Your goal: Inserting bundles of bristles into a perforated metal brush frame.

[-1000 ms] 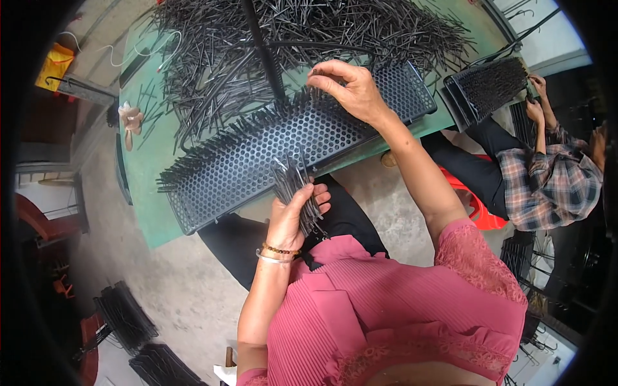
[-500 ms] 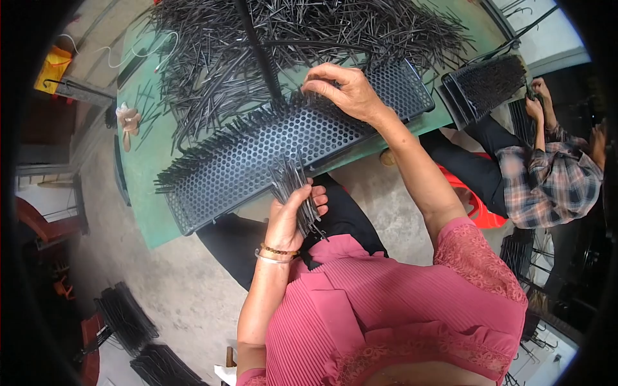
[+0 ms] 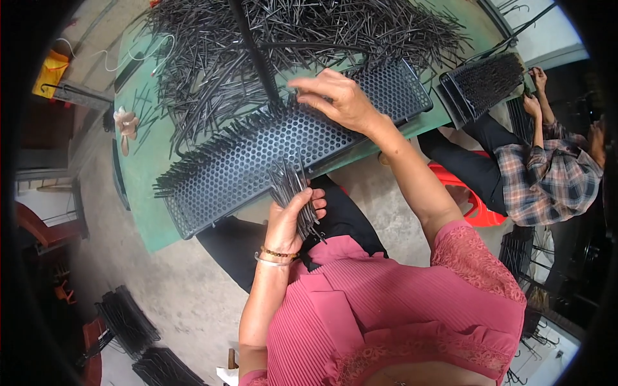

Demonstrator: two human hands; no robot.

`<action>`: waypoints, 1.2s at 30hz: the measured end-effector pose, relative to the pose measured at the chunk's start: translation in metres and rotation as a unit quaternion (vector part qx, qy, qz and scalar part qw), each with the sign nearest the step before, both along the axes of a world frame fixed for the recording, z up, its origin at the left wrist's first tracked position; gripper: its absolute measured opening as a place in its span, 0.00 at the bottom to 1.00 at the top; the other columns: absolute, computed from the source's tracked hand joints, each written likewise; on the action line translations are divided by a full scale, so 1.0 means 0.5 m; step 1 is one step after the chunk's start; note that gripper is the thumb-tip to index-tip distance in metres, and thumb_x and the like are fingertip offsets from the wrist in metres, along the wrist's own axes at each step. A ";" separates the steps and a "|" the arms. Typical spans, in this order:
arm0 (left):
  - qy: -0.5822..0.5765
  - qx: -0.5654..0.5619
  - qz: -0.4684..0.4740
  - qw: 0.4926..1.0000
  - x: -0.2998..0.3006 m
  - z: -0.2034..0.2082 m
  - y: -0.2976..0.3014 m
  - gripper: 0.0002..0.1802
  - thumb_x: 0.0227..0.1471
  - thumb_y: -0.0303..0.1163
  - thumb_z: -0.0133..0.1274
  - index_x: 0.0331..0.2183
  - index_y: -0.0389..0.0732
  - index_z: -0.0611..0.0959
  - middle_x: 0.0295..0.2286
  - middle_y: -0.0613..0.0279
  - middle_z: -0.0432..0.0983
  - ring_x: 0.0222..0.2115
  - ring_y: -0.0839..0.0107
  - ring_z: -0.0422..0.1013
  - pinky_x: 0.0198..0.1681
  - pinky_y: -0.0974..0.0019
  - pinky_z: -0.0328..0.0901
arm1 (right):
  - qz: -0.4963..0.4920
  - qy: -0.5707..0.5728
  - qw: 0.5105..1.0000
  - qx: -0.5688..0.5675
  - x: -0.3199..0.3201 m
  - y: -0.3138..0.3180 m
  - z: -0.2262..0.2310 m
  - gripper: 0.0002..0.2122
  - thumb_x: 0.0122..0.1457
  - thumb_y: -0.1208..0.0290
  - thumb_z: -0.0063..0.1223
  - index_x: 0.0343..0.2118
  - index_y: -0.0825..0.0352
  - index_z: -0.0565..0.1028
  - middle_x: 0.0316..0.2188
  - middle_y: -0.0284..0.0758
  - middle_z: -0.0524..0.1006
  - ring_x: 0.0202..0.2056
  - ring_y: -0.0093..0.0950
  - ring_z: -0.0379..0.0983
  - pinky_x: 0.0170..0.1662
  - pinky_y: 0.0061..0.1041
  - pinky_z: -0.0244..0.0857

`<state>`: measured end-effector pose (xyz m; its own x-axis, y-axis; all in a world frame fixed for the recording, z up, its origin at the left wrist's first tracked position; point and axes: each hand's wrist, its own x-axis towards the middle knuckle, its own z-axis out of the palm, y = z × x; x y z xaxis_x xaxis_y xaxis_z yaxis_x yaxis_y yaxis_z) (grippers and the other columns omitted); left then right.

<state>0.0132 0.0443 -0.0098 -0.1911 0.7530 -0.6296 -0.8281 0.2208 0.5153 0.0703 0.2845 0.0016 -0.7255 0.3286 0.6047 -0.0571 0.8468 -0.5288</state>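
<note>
**Head view: rods, perforated tray, both hands at the green table**

Far left: a yellow object (image 3: 51, 69) sits at the edge of the floor, well apart from the work. Lower left, on the concrete floor, dark stacked racks (image 3: 129, 321) lie in bundles.

Green table (image 3: 138, 167): a small pale bow-shaped item (image 3: 124, 122) rests near its left edge. A large heap of thin black rods (image 3: 290, 32) covers the far part of the tabletop.

Black perforated tray (image 3: 257, 154): lies tilted across the near table edge, running from lower left up to the right. Rods stand upright in the holes along its far long side; most of the near holes show open.

Left hand (image 3: 290, 222): just below the tray's near edge, over the lap. Fingers clenched around a bundle of black rods (image 3: 291, 190), whose ends fan upward and overlap the tray's rim. Bracelets on the wrist.

Right hand (image 3: 341, 100): over the tray's upper right part, palm down, fingers bent with the tips pointing left toward the row of standing rods. Whether a rod is pinched between the fingertips, cannot tell.

Far right: another person in a plaid shirt (image 3: 547, 183) sits at the table's corner, hands at a second black tray (image 3: 483, 87) filled with rods. A red stool (image 3: 473, 206) is beside them.
</note>
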 end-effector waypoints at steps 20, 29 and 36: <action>0.008 0.006 -0.019 1.000 0.004 0.003 0.005 0.14 0.52 0.30 0.51 0.40 0.35 0.74 0.33 0.53 0.76 0.30 0.69 0.74 0.30 0.69 0.72 | -0.049 0.031 0.993 0.106 -0.011 -0.028 -0.012 0.10 0.48 0.73 0.57 0.35 0.66 0.77 0.28 0.32 0.73 0.30 0.30 0.69 0.36 0.28 0.62; 0.010 0.005 -0.024 1.000 0.003 0.004 0.000 0.14 0.52 0.30 0.51 0.40 0.34 0.74 0.32 0.52 0.76 0.29 0.69 0.75 0.30 0.69 0.72 | -0.050 0.014 0.994 0.092 -0.001 -0.038 -0.004 0.11 0.49 0.79 0.53 0.38 0.69 0.76 0.31 0.36 0.73 0.32 0.33 0.71 0.37 0.29 0.65; -0.004 0.011 -0.018 1.000 0.001 0.003 -0.001 0.14 0.53 0.29 0.50 0.41 0.32 0.72 0.33 0.50 0.76 0.29 0.68 0.74 0.29 0.69 0.72 | -0.056 0.037 0.989 0.133 -0.010 -0.033 0.003 0.12 0.46 0.79 0.58 0.37 0.69 0.76 0.29 0.35 0.75 0.30 0.31 0.72 0.34 0.27 0.65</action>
